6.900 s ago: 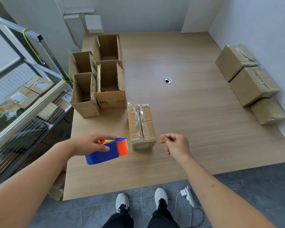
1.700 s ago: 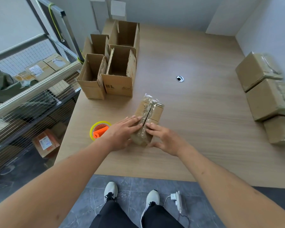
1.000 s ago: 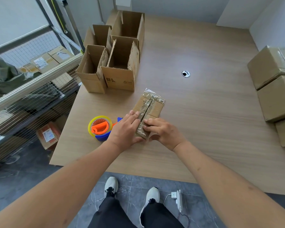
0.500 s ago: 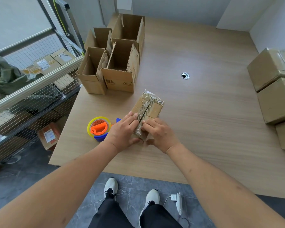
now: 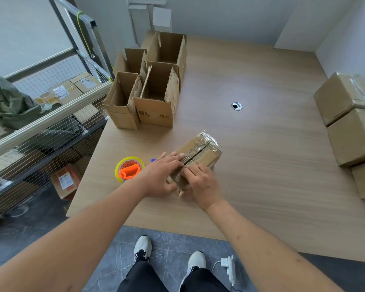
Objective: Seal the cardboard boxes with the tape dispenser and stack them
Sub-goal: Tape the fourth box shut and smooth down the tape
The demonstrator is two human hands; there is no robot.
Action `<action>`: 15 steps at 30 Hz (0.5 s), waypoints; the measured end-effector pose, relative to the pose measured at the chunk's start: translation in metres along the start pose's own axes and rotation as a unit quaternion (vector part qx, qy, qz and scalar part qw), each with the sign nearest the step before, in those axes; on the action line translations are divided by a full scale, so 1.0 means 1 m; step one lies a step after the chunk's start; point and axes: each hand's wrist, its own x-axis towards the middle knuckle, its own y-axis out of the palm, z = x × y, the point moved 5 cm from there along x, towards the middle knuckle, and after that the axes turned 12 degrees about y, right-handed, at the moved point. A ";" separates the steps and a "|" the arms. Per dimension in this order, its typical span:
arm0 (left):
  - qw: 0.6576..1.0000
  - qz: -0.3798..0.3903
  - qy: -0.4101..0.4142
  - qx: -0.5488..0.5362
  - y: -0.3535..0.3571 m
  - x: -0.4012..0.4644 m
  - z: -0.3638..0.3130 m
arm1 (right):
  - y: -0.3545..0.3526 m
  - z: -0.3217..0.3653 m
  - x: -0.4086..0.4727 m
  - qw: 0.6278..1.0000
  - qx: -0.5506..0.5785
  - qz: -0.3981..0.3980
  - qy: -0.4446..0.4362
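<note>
- Both hands are down on the taped box (image 5: 200, 153), which lies at an angle on the wooden table (image 5: 261, 165), near the front edge and a little left of centre.
- The left hand (image 5: 159, 179) lies flat over the near left part of the box top, fingers straight and pressing along the left side of the centre seam.
- The right hand (image 5: 201, 183) sits on the near right part of the same box, fingers bent down onto the clear tape at the seam; whether they pinch the tape or only press it, I cannot tell.
- The two hands are close together, fingertips almost meeting over the seam.
- Clear tape shines along the top of the box and bunches loosely at its far end.
- The tape dispenser (image 5: 129, 171) rests on the table just left of the left hand, no hand on it: yellow roll rim, orange core, a bit of blue showing.
- Far left on the table, four open boxes (image 5: 154, 98) stand upright in a tight group, flaps up.
- On the right edge, against the wall, sealed boxes (image 5: 350, 121) sit in a row.
- A round cable hole (image 5: 236, 106) marks the table past the middle.
- Off the table's left side stands a wire rack (image 5: 40, 131) with parcels on it.
</note>
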 end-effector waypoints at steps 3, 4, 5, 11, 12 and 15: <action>0.999 -0.033 -0.018 -0.015 -0.005 0.004 -0.012 | -0.007 -0.014 0.005 0.996 0.078 0.037 -0.015; 0.998 -0.051 -0.030 -0.016 -0.006 0.007 -0.016 | -0.011 -0.020 0.006 0.994 0.097 0.056 -0.006; 0.997 -0.062 -0.043 -0.010 -0.005 0.011 -0.019 | -0.015 -0.026 0.006 0.992 0.108 0.069 0.014; 0.994 0.013 -0.059 0.094 0.005 0.025 -0.017 | -0.029 -0.051 0.008 0.987 -0.049 0.077 0.129; 0.994 0.031 -0.053 0.094 0.004 0.026 -0.014 | -0.028 -0.054 0.006 0.986 -0.063 0.090 0.127; 0.995 0.066 -0.031 0.071 -0.004 0.029 -0.005 | -0.028 -0.059 0.001 0.985 -0.083 0.105 0.105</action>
